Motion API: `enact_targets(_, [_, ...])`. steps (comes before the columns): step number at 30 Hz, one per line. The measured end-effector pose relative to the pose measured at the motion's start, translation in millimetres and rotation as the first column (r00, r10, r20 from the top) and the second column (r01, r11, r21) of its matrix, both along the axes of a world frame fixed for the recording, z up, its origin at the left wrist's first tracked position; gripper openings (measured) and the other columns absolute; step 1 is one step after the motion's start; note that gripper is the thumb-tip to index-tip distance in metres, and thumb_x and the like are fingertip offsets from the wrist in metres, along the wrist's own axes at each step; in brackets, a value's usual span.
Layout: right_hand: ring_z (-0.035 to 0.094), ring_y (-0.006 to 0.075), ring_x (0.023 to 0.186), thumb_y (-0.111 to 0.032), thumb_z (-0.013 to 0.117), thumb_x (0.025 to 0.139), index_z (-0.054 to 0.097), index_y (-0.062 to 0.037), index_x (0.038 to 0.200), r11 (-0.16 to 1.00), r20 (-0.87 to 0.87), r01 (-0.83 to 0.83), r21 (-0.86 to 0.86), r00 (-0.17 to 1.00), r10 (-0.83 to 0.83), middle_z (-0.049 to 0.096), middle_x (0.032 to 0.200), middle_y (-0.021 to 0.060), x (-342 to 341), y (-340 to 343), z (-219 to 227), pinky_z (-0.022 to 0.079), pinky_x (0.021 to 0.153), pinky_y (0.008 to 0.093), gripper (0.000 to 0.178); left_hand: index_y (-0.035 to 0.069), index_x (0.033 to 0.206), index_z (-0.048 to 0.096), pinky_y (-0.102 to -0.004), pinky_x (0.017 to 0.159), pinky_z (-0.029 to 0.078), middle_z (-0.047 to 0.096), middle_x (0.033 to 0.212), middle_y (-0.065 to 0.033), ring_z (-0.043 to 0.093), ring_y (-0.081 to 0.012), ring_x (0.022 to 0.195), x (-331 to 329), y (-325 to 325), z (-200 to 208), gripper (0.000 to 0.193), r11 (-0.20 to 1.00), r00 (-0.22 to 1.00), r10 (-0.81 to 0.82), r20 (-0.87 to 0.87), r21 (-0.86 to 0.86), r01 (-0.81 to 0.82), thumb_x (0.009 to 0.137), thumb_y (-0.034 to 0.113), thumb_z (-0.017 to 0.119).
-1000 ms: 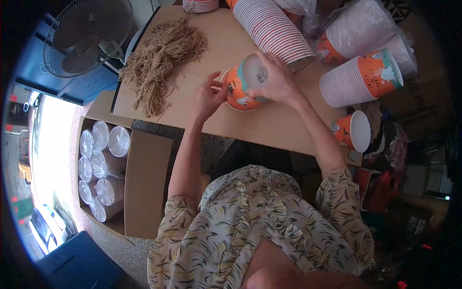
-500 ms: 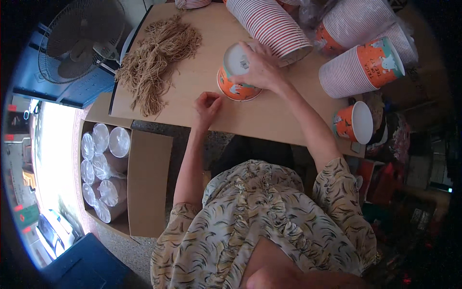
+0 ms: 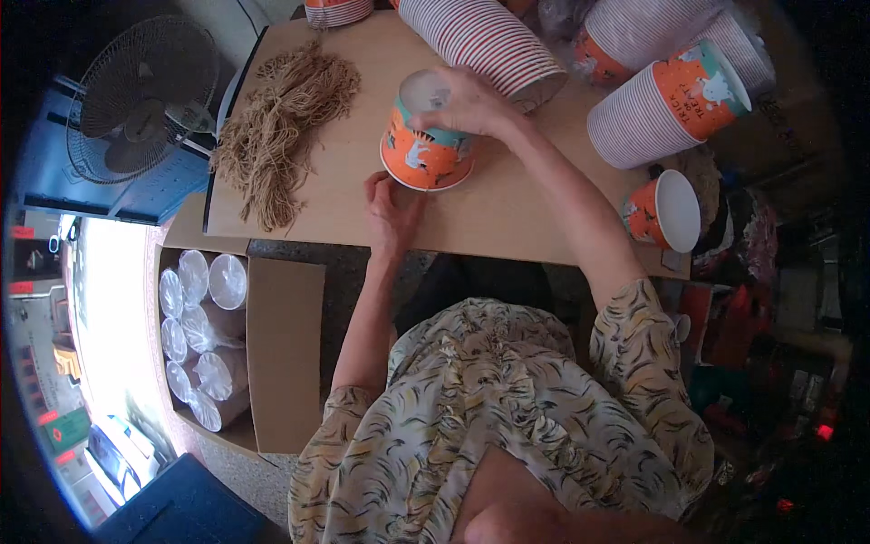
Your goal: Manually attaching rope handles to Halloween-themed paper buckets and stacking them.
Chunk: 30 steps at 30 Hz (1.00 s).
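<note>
Right hand (image 3: 467, 102) grips paper cup (image 3: 426, 145) top; left hand (image 3: 391, 204) seemingly touching base.

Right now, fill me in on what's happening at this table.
A person sits at a wooden table working on an orange paper cup that stands upside down on it. The right hand grips the cup from above, and the left hand rests at its lower rim. A heap of tan strings lies to the left, long stacks of nested cups lie behind, and a cardboard box of wrapped lids sits on the floor.
</note>
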State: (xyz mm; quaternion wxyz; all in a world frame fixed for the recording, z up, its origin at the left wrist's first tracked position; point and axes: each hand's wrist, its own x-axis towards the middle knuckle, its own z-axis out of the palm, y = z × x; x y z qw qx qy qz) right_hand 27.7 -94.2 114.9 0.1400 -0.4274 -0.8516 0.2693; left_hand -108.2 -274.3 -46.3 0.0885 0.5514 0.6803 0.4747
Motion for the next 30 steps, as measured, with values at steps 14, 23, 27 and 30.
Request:
enact_targets(14, [0.065,0.0311,0.116,-0.054,0.086,0.06,0.053,0.004,0.14,0.997,-0.127,-0.03,-0.071,0.992,0.021,0.065,0.126,0.0244,12,4,7,0.052,0.101,0.0391,0.104,0.003,0.121,0.065,-0.024,0.08,0.051,0.069,0.106,-0.0026,0.063,-0.0102,0.093,11,-3,-8,0.023,0.894,0.114,-0.183,0.976,0.117,0.433,0.099,0.006,0.063])
enact_targets(23, [0.063,0.0333,0.114,-0.05,0.086,0.06,0.062,-0.003,0.128,0.999,-0.08,-0.031,-0.011,0.996,0.03,0.064,0.122,0.022,9,0,-1,0.052,0.098,0.041,0.086,0.0,0.098,0.069,-0.0236,0.07,0.052,0.07,0.087,-0.0032,0.064,-0.0093,0.076,10,-1,-4,0.014,0.928,0.301,-0.068,0.951,-0.051,0.37,0.098,0.014,0.068])
enact_targets(27, [0.053,0.0354,0.127,-0.051,0.086,0.059,0.056,-0.0056,0.138,0.989,-0.013,0.017,0.144,1.0,-0.015,0.055,0.134,0.0219,8,-12,-9,0.045,0.107,0.0431,0.096,0.0,0.093,0.068,-0.0217,0.062,0.05,0.07,0.078,-0.004,0.063,-0.0085,0.066,10,-2,4,0.019,0.926,0.409,0.074,0.909,-0.214,0.309,0.097,0.019,0.071])
enact_targets(30, [0.05,0.0358,0.131,-0.052,0.086,0.059,0.05,-0.0076,0.144,0.996,-0.02,-0.042,0.083,0.999,0.043,0.052,0.138,0.0219,9,-24,1,0.042,0.11,0.0439,0.103,-0.001,0.098,0.07,-0.0214,0.061,0.05,0.07,0.079,-0.0033,0.063,-0.0076,0.067,6,-5,11,0.019,0.914,0.441,0.097,0.892,-0.255,0.315,0.094,0.017,0.073])
